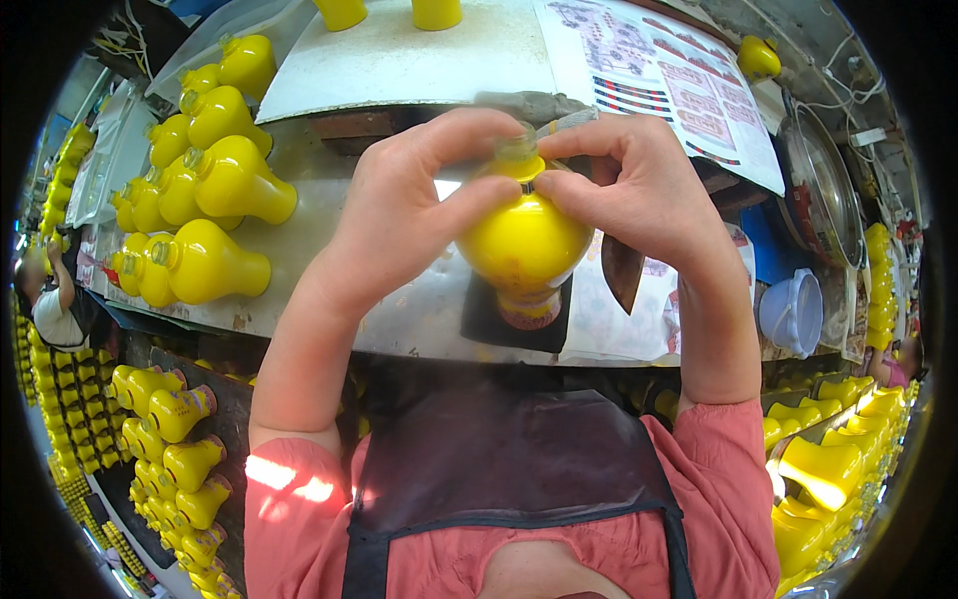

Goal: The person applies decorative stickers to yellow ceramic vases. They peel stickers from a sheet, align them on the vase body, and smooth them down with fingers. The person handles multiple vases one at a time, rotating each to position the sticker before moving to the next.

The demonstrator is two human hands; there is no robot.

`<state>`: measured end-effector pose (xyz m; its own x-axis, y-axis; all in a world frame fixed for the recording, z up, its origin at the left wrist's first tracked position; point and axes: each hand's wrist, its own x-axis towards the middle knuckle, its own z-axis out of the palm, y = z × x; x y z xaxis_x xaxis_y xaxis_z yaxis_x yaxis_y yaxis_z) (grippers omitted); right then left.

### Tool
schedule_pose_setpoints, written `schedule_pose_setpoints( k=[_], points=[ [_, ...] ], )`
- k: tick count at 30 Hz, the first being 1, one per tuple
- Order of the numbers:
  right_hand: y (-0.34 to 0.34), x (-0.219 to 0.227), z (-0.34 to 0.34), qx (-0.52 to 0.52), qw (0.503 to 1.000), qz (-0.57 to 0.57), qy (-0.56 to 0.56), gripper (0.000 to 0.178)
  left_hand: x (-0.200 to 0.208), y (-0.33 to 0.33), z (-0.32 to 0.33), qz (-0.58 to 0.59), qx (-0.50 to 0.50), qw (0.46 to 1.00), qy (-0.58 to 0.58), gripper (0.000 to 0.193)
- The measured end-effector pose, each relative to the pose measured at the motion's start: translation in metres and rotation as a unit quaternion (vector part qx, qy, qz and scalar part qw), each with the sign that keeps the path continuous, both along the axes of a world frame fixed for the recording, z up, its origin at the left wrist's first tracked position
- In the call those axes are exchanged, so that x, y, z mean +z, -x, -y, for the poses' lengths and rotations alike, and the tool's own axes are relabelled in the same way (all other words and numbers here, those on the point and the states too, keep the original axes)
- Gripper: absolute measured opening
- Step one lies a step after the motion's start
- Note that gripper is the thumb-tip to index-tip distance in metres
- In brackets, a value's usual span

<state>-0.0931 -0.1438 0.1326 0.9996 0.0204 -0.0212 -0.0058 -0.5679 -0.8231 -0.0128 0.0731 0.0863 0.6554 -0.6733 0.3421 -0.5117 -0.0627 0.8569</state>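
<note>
Between both hands (pixel 407 190) (pixel 647 190), yellow bottle (pixel 524 245).

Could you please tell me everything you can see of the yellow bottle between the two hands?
The yellow bottle looks glossy, with a rounded upper body and a narrower lower end that carries a reddish pattern. Its clear, glass-like mouth is blurred; a dark band shows at the neck. The left hand's and right hand's thumbs touch the neck area. Its base overlaps a black pad in view; contact is unclear.
</note>
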Motion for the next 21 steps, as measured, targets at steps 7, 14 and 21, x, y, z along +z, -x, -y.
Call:
schedule_pose_setpoints(
  k=[7,14,21],
  points=[
    [0.002,-0.008,-0.007,-0.028,0.995,0.076,0.054,0.034,-0.004,-0.007,-0.002,-0.019,-0.035,0.999,0.016,0.038],
    [0.000,-0.013,0.001,-0.007,0.998,0.050,-0.046,0.029,-0.004,-0.007,-0.001,-0.054,-0.043,0.996,0.053,0.037],
    [0.001,-0.008,0.000,-0.011,0.998,0.047,-0.030,0.027,-0.002,-0.006,0.002,-0.056,-0.020,0.997,0.045,0.035]
  ],
)
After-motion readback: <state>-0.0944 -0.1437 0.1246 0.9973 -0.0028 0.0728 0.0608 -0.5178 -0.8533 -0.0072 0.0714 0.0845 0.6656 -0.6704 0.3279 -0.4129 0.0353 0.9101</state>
